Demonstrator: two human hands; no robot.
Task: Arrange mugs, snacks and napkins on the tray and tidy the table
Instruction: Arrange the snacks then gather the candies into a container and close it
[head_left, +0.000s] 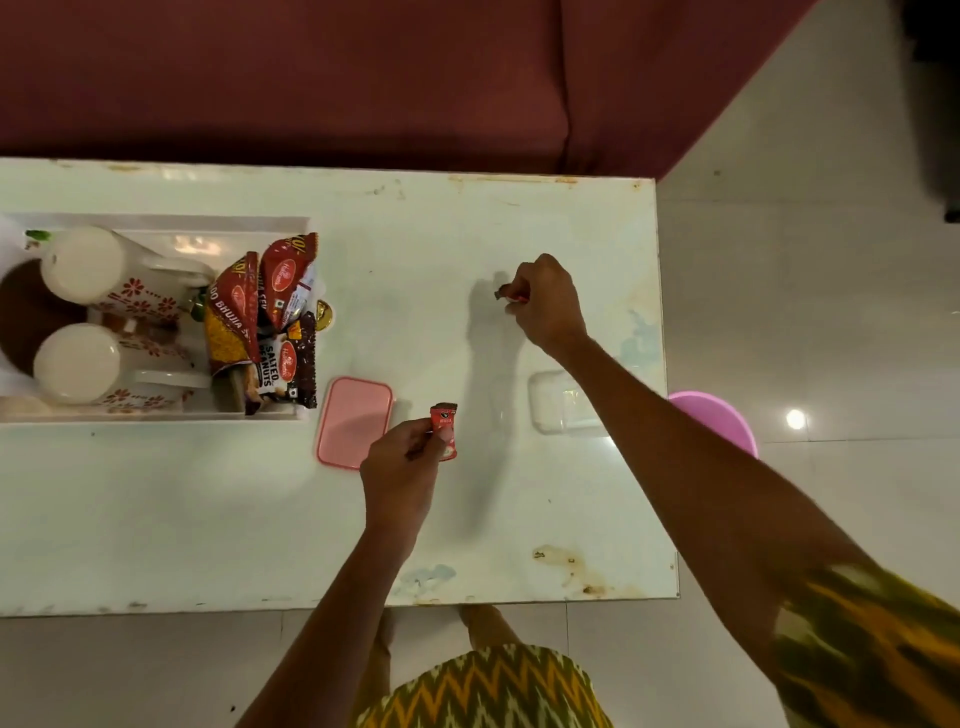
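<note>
A white tray (156, 223) at the table's left holds two white mugs with red flowers, one at the back (98, 273) and one in front (91, 366), both lying on their sides. Several red snack packets (262, 317) lean at the tray's right end. My left hand (400, 470) is shut on a small red sachet (444, 431) just right of a pink lid (353, 421). My right hand (545, 304) is farther back over the table, shut on a small red wrapper (511, 297) of which only a tip shows.
A clear plastic container (558, 410) sits on the white table (260, 519) partly under my right forearm. A pink tub (719, 415) stands on the floor at the table's right edge. A maroon sofa (363, 78) runs along the far side. A gold coin-like piece (324, 312) lies by the tray.
</note>
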